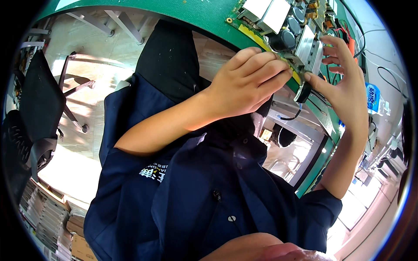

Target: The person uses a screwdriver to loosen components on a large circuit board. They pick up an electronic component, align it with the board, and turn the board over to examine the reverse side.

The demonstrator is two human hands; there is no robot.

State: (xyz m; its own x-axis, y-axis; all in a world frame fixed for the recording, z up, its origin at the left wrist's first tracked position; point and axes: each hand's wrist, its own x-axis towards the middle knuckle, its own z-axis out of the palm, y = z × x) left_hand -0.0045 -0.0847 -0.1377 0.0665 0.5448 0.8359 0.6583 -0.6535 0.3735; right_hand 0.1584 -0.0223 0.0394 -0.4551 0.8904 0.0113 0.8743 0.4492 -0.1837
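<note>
A circuit board (246, 31) with a yellow near edge lies on the green tabletop, carrying silver heat sinks and black round capacitors (284, 40). My left hand (252, 80) is closed at that near edge, its fingers curled against the board; the thumb and the undersides of the fingertips are hidden. At the board's right end my right hand (344, 82) has thumb and fingers spread apart around a finned heat sink (310, 52). Its thumb tip is by the near corner, just above a black block-shaped part (303, 93). Whether the right fingertips press on the board cannot be told.
The green table (174, 9) curves across the top. Red and black wires and an orange object (351, 45) are beyond my right fingers. A blue-labelled package (372, 98) is further right. A black chair (41, 91) stands on the floor at left, above cardboard boxes (82, 248).
</note>
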